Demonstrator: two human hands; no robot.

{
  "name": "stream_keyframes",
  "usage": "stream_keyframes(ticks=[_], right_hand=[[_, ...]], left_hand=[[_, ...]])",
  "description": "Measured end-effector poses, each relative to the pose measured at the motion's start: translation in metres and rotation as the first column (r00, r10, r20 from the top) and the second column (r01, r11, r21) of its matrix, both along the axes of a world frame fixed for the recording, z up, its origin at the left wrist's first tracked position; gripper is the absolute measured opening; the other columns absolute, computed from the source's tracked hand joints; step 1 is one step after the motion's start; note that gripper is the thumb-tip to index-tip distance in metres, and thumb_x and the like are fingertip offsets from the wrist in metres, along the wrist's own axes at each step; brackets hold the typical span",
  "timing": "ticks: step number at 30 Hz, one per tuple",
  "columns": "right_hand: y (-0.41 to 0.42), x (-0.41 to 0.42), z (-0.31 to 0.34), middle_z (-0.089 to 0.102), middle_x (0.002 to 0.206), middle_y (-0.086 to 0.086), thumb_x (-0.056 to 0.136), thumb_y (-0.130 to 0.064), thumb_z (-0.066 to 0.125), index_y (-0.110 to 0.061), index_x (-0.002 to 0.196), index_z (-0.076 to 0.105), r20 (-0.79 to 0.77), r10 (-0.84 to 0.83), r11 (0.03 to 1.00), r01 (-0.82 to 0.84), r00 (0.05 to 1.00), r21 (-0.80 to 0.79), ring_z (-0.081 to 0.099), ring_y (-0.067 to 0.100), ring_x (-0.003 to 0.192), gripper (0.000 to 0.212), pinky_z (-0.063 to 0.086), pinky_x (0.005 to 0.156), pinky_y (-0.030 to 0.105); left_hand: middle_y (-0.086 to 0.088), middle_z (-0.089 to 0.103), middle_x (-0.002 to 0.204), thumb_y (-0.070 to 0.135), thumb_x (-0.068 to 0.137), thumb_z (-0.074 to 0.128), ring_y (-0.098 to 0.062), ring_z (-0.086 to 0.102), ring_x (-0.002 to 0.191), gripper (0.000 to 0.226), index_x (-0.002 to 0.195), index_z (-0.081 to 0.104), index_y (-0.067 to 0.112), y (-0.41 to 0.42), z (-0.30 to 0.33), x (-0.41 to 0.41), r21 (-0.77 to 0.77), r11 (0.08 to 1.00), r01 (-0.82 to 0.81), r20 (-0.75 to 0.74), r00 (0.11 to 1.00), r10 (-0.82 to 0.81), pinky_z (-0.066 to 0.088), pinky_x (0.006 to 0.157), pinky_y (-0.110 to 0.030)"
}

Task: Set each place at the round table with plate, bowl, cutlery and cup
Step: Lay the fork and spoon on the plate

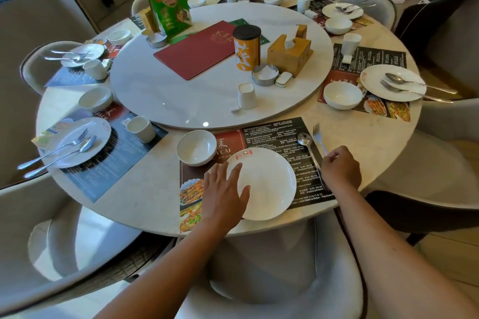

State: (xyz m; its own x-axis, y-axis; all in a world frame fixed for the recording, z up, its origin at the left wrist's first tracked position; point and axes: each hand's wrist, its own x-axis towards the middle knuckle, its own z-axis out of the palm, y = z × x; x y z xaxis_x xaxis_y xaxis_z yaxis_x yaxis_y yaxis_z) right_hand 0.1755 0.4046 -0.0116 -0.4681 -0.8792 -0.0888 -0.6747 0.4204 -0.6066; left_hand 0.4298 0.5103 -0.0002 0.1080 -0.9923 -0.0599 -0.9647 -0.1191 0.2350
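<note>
At six o'clock, the left hand [225, 189] lies flat on the plate [267, 184], the right hand [340, 169] grips fork [317, 134] and spoon [305, 141]; only its cup [246, 96] seems unplaced.

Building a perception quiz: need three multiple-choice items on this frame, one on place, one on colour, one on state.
1. The small white bowl at the nearest place sits:
A. up-left of the round white plate
B. on that plate
C. right of that plate

2. The flat menu folder on the turntable is:
A. blue
B. dark red
C. white

3. The left hand:
A. grips a cup
B. lies flat on the plate
C. hangs off the table

Key: 1 A, bowl is beside the plate's upper-left rim. 2 B, its cover is dark red. 3 B, straight fingers rest on the plate.
</note>
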Motion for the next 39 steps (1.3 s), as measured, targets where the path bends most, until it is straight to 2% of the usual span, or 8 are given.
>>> stream_keyframes(ticks=[5, 8, 12, 18, 22, 28, 30, 39], right_hand=[[0.044, 0.030, 0.007, 0.068, 0.085, 0.002, 0.099, -0.017, 0.051, -0.023, 0.107, 0.052, -0.055, 0.148, 0.967, -0.157, 0.987, -0.200, 0.056, 0.020, 0.066, 0.010, 0.035, 0.050, 0.026], [0.075, 0.057, 0.006, 0.068, 0.095, 0.001, 0.098, -0.015, 0.051, -0.023, 0.133, 0.051, -0.056, 0.244, 0.940, -0.250, 0.968, -0.232, 0.063, 0.027, 0.083, 0.036, 0.042, 0.064, 0.031], [0.111, 0.085, 0.003, 0.069, 0.109, 0.009, 0.097, -0.009, 0.055, -0.012, 0.121, 0.069, -0.038, 0.354, 0.908, -0.353, 0.935, -0.227, 0.064, 0.031, 0.102, 0.028, 0.051, 0.079, 0.034], [0.144, 0.116, -0.006, 0.061, 0.110, 0.007, 0.098, -0.012, 0.057, -0.013, 0.129, 0.066, 0.008, 0.363, 0.919, -0.357, 0.932, -0.166, 0.061, 0.024, 0.100, 0.033, 0.056, 0.082, 0.038], [0.153, 0.127, -0.007, 0.056, 0.112, 0.006, 0.099, -0.013, 0.054, -0.012, 0.131, 0.065, -0.019, 0.383, 0.917, -0.382, 0.924, -0.117, 0.060, 0.024, 0.098, 0.034, 0.055, 0.082, 0.037], [0.156, 0.138, -0.005, 0.053, 0.115, 0.003, 0.102, -0.017, 0.050, -0.015, 0.133, 0.062, -0.073, 0.387, 0.918, -0.391, 0.919, -0.070, 0.059, 0.018, 0.096, 0.033, 0.045, 0.069, 0.022], [0.157, 0.141, -0.005, 0.054, 0.115, 0.002, 0.102, -0.018, 0.050, -0.016, 0.132, 0.062, -0.092, 0.386, 0.919, -0.391, 0.918, -0.050, 0.061, 0.019, 0.096, 0.033, 0.043, 0.068, 0.022], [0.156, 0.146, 0.000, 0.057, 0.111, -0.001, 0.102, -0.025, 0.050, -0.019, 0.127, 0.065, -0.137, 0.370, 0.928, -0.372, 0.919, 0.008, 0.061, 0.015, 0.095, 0.030, 0.037, 0.063, 0.018]], left_hand=[[0.000, 0.013, 0.168, 0.059, 0.101, 0.037, -0.026, 0.006, 0.155, 0.062, 0.156, 0.019, 0.037, 0.016, -0.005, 0.019, 0.026, 0.999, -0.039, -0.022, 0.999, 0.040, 0.008, 0.126, -0.048], [-0.001, 0.014, 0.168, 0.059, 0.101, 0.037, -0.027, 0.007, 0.155, 0.063, 0.157, 0.018, 0.036, 0.026, -0.004, 0.025, 0.038, 0.999, -0.040, -0.015, 0.999, 0.040, 0.007, 0.124, -0.048], [-0.003, 0.019, 0.166, 0.056, 0.102, 0.039, -0.028, 0.010, 0.154, 0.062, 0.157, 0.021, 0.034, 0.039, -0.001, 0.031, 0.046, 0.998, -0.049, -0.039, 0.998, 0.051, 0.006, 0.124, -0.046], [-0.004, 0.035, 0.159, 0.052, 0.103, 0.037, -0.027, 0.027, 0.148, 0.060, 0.156, 0.029, 0.027, 0.051, -0.006, 0.036, 0.059, 0.995, -0.076, -0.037, 0.996, 0.079, 0.020, 0.123, -0.047], [-0.002, 0.063, 0.132, 0.042, 0.103, 0.046, -0.020, 0.059, 0.115, 0.042, 0.139, 0.054, 0.023, 0.047, 0.001, 0.030, 0.122, 0.962, -0.244, -0.220, 0.939, 0.266, 0.048, 0.095, -0.036], [0.001, 0.069, 0.086, 0.022, 0.099, 0.059, -0.011, 0.059, 0.071, 0.025, 0.117, 0.073, 0.011, 0.024, 0.005, 0.034, 0.261, 0.908, -0.329, -0.505, 0.755, 0.419, 0.047, 0.066, -0.025], [-0.002, 0.073, 0.096, 0.019, 0.098, 0.060, -0.007, 0.058, 0.068, 0.026, 0.120, 0.072, 0.012, 0.018, 0.005, 0.036, 0.259, 0.910, -0.323, -0.492, 0.767, 0.412, 0.044, 0.060, -0.021], [-0.005, 0.073, 0.112, 0.015, 0.097, 0.060, -0.017, 0.067, 0.091, 0.027, 0.122, 0.072, 0.015, 0.003, 0.007, 0.041, 0.237, 0.934, -0.266, -0.515, 0.781, 0.353, 0.056, 0.080, -0.031]])
